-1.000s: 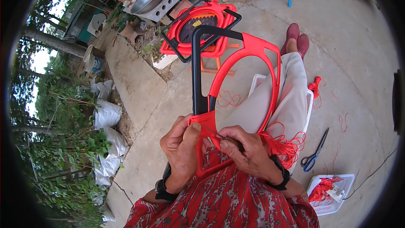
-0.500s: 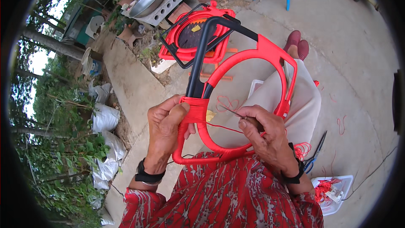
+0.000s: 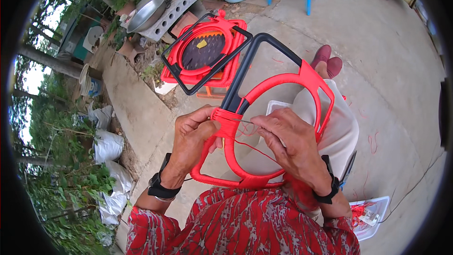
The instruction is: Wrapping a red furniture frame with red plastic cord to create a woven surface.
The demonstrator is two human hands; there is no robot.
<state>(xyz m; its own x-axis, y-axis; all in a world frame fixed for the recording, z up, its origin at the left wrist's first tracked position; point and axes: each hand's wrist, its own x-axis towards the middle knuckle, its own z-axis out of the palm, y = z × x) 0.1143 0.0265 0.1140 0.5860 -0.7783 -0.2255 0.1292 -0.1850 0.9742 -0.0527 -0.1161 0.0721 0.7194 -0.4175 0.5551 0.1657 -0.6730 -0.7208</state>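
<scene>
Compared with half a second ago, your hands sit lower and closer together on the frame, and the frame's black handle now tilts further away from you, toward the stack of finished pieces.

Your left hand (image 3: 191, 144) is clenched around the red-wrapped junction where the black handle meets the ring of the frame (image 3: 278, 113), steadying it over your lap. Your right hand (image 3: 295, 146) pinches a thin needle (image 3: 243, 121) between thumb and fingertips, its tip just beside the junction, with a red cord (image 3: 257, 150) trailing from it across the opening.

By the look of it, you have most of the wrapping done: the ring and the lower loop are covered in red, and only the black handle bars are bare. What is left seems to be tying off at the junction.

Beyond your knees, similar red frames (image 3: 203, 52) lie stacked on the concrete, well apart from your hands.
</scene>
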